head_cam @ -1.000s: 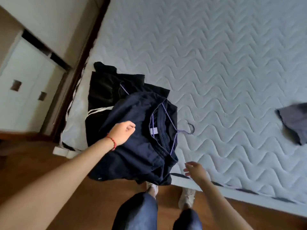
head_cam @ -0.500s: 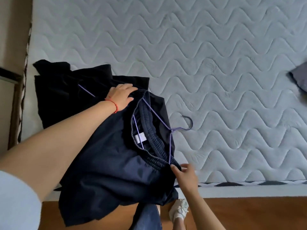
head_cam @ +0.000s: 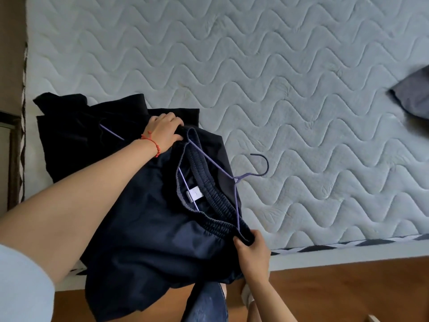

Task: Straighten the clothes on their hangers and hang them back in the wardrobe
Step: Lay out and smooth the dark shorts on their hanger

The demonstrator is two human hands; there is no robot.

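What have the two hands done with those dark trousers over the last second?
The left hand slid from the fabric up to the far end of the waistband and now grips it. The right hand, empty beside the bed a second ago, came in and took hold of the near end. The navy trousers are drawn out between them on the purple hanger. The black clothes underneath and the mattress look unchanged.

The navy shorts [head_cam: 144, 228] are matt woven cloth. The mattress [head_cam: 301, 89] is quilted fabric. The floor [head_cam: 348, 291] is smooth wood.
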